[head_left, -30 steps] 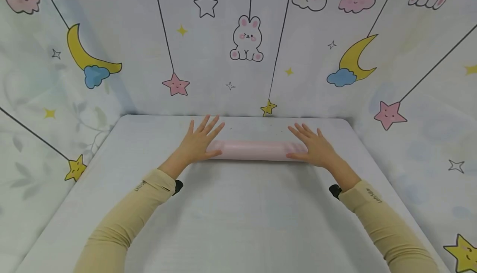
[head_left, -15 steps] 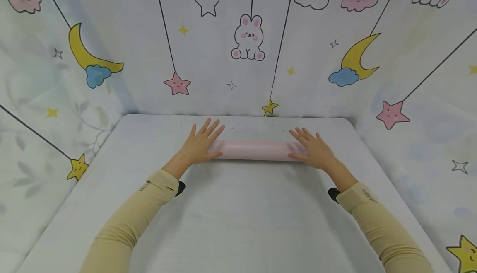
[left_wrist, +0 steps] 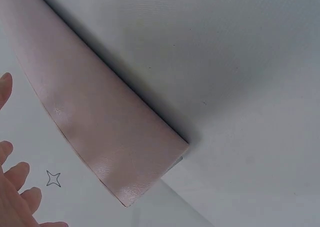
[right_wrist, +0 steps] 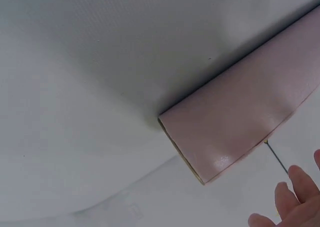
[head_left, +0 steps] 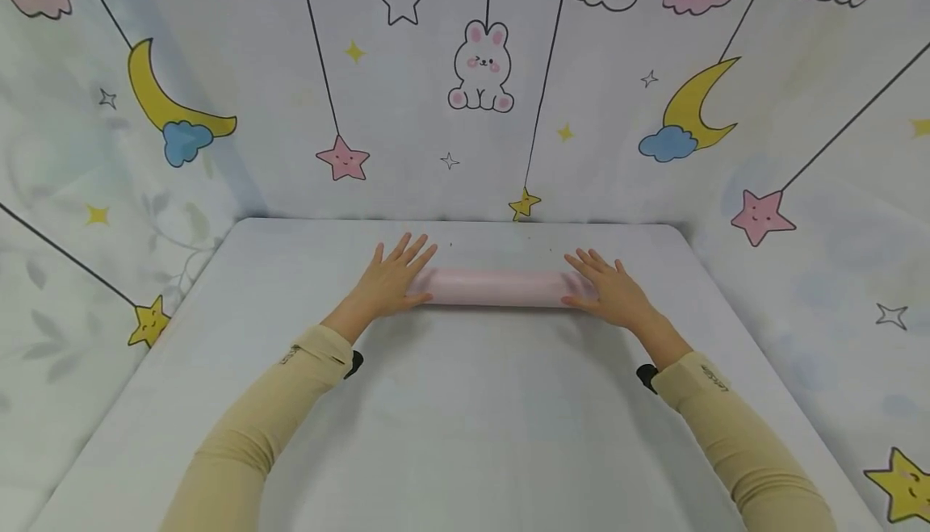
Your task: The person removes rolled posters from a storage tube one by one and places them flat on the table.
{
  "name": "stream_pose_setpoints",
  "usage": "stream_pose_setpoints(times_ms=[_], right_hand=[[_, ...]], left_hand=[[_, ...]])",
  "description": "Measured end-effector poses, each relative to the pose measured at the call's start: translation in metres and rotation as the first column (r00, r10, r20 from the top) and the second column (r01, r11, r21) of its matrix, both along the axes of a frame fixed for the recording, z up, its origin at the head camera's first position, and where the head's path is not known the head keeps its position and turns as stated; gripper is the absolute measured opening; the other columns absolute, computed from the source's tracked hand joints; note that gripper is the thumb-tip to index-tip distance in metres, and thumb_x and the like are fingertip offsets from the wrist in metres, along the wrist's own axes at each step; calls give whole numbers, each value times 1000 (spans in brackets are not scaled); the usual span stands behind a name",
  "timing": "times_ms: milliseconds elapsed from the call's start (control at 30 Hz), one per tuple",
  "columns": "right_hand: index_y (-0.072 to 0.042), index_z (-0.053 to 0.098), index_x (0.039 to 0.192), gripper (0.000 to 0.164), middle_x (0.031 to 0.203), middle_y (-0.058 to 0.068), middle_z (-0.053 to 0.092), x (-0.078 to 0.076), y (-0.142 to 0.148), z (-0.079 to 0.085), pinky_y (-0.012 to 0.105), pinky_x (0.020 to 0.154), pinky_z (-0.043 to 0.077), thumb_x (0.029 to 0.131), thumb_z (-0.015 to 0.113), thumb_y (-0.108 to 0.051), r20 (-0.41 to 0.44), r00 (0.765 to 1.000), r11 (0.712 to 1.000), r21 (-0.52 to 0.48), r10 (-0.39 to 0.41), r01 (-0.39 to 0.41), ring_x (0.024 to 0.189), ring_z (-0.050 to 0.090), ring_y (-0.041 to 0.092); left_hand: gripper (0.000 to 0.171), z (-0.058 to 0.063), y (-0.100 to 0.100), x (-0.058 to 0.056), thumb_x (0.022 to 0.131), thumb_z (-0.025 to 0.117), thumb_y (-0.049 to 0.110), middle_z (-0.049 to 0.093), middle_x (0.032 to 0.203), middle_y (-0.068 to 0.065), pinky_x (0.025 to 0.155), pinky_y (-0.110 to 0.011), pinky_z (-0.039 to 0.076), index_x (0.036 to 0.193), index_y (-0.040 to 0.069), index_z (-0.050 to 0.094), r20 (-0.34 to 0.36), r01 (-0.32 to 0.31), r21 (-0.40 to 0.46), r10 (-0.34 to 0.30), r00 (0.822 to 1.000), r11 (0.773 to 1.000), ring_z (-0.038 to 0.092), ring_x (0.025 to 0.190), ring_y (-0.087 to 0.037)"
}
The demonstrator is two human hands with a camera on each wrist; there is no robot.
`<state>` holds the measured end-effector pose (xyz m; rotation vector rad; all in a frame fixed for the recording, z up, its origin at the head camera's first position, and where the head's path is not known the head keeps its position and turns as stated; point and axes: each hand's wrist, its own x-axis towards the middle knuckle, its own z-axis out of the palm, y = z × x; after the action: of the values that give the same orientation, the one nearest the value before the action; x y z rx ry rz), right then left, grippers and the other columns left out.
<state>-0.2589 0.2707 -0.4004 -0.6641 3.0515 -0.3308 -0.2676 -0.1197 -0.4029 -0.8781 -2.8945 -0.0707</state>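
A pink roll of smooth, leather-like sheet lies crosswise on the white table near its far edge. My left hand is at its left end, fingers straight and spread. At the right end is my right hand, its fingers likewise extended. Neither hand curls round the roll in the head view. In the left wrist view, fingers show apart from the roll, whose loose edge runs along one side. The right wrist view shows fingers beside the roll, with a thin yellowish layer at its end.
The white table reaches from me to the back wall. Cloth printed with stars, moons and rabbits covers the walls around it. A few tiny dark specks lie beyond the roll.
Both hands have shifted very slightly toward me, fingers still spread. The roll keeps its place on the table. The head view has tilted a little.
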Motion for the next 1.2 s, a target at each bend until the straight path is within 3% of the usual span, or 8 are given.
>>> stream_pose_setpoints(times_ms=[567, 967, 1200], right_hand=[[-7, 33, 142, 73, 145, 20, 27, -9, 2, -18, 60, 103, 8, 85, 61, -44, -4, 1000, 999, -43, 17, -17, 135, 16, 37], [-6, 34, 141, 70, 145, 22, 27, -11, 0, -24, 59, 104, 7, 86, 60, -41, 23, 1000, 998, -65, 14, -13, 135, 16, 38], [-6, 37, 139, 70, 144, 21, 29, -13, 3, -37, 58, 104, 7, 86, 59, -46, 30, 1000, 998, -68, -3, 5, 135, 16, 37]], left_hand=[[77, -22, 4, -10, 88, 50, 51, 16, 151, -11, 102, -60, 17, 147, 12, 18, 55, -28, -55, 31, 998, 998, 10, 138, -31], [75, -24, 0, -13, 89, 50, 49, 20, 149, -13, 103, -57, 19, 146, 9, 22, 117, -62, -36, 65, 991, 997, 18, 136, -34], [72, -32, 2, -12, 90, 51, 47, 26, 147, -14, 103, -56, 19, 145, 8, 24, 143, -75, 1, 74, 987, 997, 20, 135, -34]])
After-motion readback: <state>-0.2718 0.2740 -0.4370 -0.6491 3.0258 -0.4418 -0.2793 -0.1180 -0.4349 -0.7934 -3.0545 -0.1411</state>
